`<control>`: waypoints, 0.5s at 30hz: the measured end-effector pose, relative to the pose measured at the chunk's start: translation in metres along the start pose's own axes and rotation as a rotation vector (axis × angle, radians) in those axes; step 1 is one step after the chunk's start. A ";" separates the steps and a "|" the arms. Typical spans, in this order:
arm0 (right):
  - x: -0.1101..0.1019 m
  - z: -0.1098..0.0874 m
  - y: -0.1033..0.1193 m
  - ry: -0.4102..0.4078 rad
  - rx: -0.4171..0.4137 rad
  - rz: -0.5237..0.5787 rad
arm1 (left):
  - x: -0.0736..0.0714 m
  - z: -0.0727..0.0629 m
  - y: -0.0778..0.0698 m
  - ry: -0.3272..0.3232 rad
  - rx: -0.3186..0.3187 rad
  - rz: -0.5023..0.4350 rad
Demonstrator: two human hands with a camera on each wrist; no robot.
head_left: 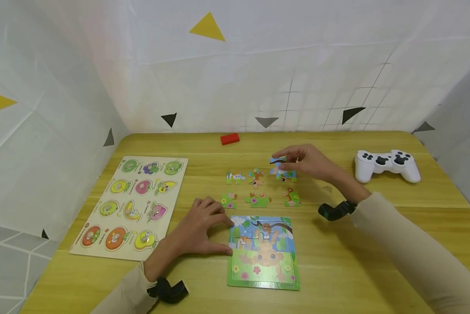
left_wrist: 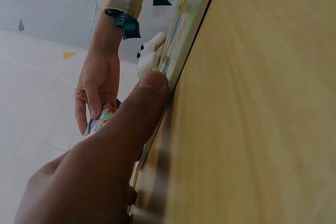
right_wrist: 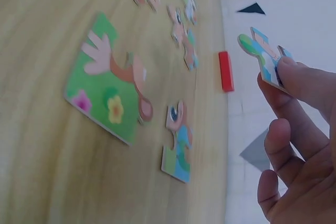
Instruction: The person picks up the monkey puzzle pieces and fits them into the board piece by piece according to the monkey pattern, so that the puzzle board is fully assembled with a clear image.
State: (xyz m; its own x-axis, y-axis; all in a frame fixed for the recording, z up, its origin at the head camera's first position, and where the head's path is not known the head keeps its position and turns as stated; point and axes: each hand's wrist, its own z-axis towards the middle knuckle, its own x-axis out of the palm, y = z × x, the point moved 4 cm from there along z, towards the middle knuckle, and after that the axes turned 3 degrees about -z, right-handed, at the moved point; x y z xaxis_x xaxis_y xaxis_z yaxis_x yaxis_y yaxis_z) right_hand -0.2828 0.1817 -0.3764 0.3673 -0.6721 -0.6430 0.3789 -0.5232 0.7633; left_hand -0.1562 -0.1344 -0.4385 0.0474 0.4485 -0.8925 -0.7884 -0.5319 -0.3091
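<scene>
My right hand (head_left: 307, 160) pinches a jigsaw puzzle piece (right_wrist: 265, 59) between thumb and fingers, lifted above the table. The piece shows blue, white, pink and green, with a dark strip. My left hand (head_left: 197, 227) rests at the left side of the puzzle board (head_left: 263, 284), its thumb (left_wrist: 139, 103) straight against the edge. A picture with a pink animal and flowers fills the board. Behind it lie several loose pieces, among them a green one with a hand print (right_wrist: 100, 77) and one with an eye (right_wrist: 177, 142), close under my right hand.
A fruit peg board (head_left: 162, 226) lies at the left of the wooden table. At the right is a white game controller (head_left: 387, 165). A red block (head_left: 229, 139) sits near the back edge, before a pale patterned cloth backdrop (head_left: 235, 78).
</scene>
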 end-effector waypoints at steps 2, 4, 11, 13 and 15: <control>0.002 -0.003 0.002 0.013 -0.002 0.000 | 0.000 0.000 0.000 0.001 0.000 -0.002; 0.005 -0.007 0.004 0.014 0.001 0.000 | -0.001 0.001 -0.001 0.002 -0.002 -0.002; 0.015 -0.025 0.011 0.007 0.016 -0.009 | -0.001 0.001 -0.001 0.004 -0.005 -0.008; 0.019 -0.030 0.012 0.013 0.020 0.002 | -0.001 0.000 -0.001 0.005 -0.006 -0.009; 0.023 -0.034 0.013 0.022 0.011 0.019 | -0.001 0.000 -0.001 0.005 -0.007 -0.008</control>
State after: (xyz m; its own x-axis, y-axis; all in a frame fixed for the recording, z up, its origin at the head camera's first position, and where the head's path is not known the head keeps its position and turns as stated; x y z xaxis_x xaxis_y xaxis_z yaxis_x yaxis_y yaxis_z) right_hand -0.2400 0.1770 -0.3836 0.3925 -0.6703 -0.6298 0.3629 -0.5164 0.7757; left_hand -0.1558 -0.1346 -0.4370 0.0567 0.4489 -0.8918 -0.7836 -0.5335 -0.3184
